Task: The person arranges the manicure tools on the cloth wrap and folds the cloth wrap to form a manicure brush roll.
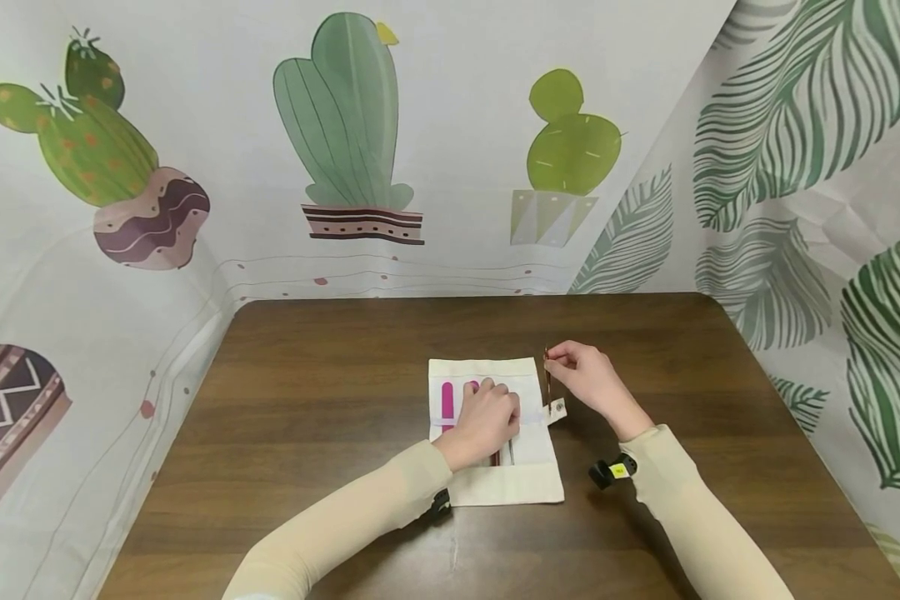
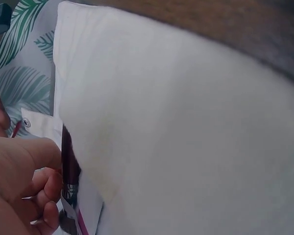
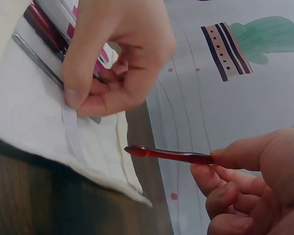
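Observation:
An off-white fabric pouch (image 1: 506,487) lies unfolded on the table, with slim tools tucked into it. My left hand (image 1: 489,421) is over its middle. In the right wrist view, that hand's thumb and forefinger pinch the white elastic band (image 3: 74,128) where a thin silver tool (image 3: 39,59) runs under it. Beyond the pouch's right edge, my right hand (image 1: 587,377) holds a slender, translucent dark red tool (image 3: 169,155) by one end between thumb and fingers; its exact kind is unclear. A magenta strip-shaped tool (image 1: 447,402) sits at the pouch's left side, under the band.
A tab with a metal snap (image 1: 558,410) sticks out from the pouch's right side. A dark red handle (image 3: 45,24) shows in the pouch beside the silver tool. The brown wooden table (image 1: 307,375) ends at a wall covering (image 1: 465,167) printed with cacti and leaves.

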The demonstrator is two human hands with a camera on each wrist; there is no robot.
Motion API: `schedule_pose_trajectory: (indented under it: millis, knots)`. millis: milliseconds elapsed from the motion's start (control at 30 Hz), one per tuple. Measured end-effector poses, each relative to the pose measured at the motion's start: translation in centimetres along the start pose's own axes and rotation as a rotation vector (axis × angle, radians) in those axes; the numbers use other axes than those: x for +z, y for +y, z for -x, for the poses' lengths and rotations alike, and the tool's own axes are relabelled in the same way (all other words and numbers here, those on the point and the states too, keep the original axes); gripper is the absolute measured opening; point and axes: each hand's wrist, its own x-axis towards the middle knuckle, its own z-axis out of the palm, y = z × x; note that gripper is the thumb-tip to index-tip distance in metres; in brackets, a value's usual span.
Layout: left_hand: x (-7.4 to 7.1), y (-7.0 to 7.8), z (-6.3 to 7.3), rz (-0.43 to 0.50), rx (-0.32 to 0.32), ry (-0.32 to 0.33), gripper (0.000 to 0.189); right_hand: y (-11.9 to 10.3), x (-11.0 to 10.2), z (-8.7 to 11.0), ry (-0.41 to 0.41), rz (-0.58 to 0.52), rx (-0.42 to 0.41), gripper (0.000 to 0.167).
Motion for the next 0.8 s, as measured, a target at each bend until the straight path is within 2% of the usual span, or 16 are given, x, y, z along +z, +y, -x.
schedule_pose_trajectory:
  millis: [267, 567, 800]
  knots:
    - [0.1, -0.1, -0.1, 0.020, -0.004, 0.005, 0.009, -0.3, 1.5, -0.6, -0.008, -0.015, 0.030, 0.022]
    - [0.1, -0.1, 0.1, 0.027, 0.003, 0.050, 0.008, 0.0, 2.9, -1.4, -0.015, -0.033, 0.062, 0.022]
    - [0.1, -0.1, 0.2, 0.043, -0.006, 0.060, 0.006, 0.0, 3.7, -1.8, -0.028, -0.046, 0.084, 0.022]
